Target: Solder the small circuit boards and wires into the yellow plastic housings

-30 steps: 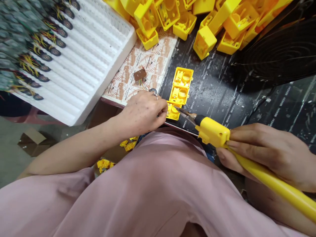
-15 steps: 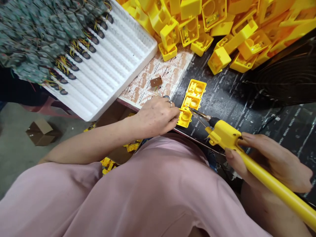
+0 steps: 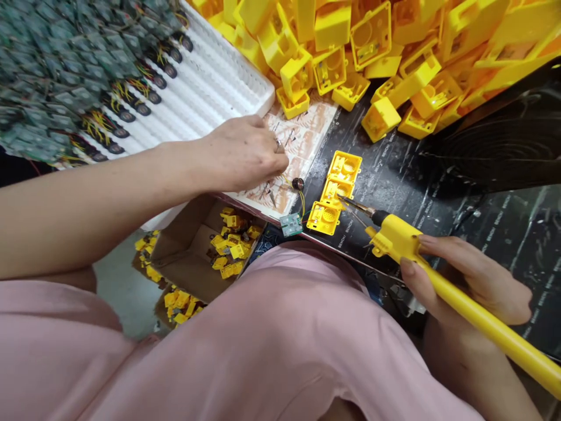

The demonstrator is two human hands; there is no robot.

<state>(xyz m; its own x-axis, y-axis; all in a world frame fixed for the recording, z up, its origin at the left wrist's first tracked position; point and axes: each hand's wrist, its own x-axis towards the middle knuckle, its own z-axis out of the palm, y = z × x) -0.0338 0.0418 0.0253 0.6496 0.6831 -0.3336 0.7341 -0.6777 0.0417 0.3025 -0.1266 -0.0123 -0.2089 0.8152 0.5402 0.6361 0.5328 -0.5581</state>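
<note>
My right hand point(image 3: 464, 280) grips a yellow soldering tool point(image 3: 403, 237), its metal tip over the middle of three yellow housings point(image 3: 337, 190) lying in a row on the black bench top. Closed, my left hand point(image 3: 249, 153) hovers by the patterned sheet, its fingertips curled under; whatever they pinch is hidden. Just below those fingers sits a small round black part point(image 3: 298, 184) with yellow wires. The wires run to a green circuit board point(image 3: 291, 224) at the bench edge, beside the nearest housing point(image 3: 323, 218).
A white foam tray point(image 3: 228, 70) with many wired green boards point(image 3: 87, 64) stands at the upper left. Yellow housings point(image 3: 333, 26) are heaped at the back. A dark round-ribbed object point(image 3: 499, 128) is at the right. Below the bench, a cardboard box point(image 3: 184, 240) holds yellow parts.
My left hand has moved up and left, away from the housings. The green board and round part now show near the nearest housing. The tool tip is now over the middle housing.
</note>
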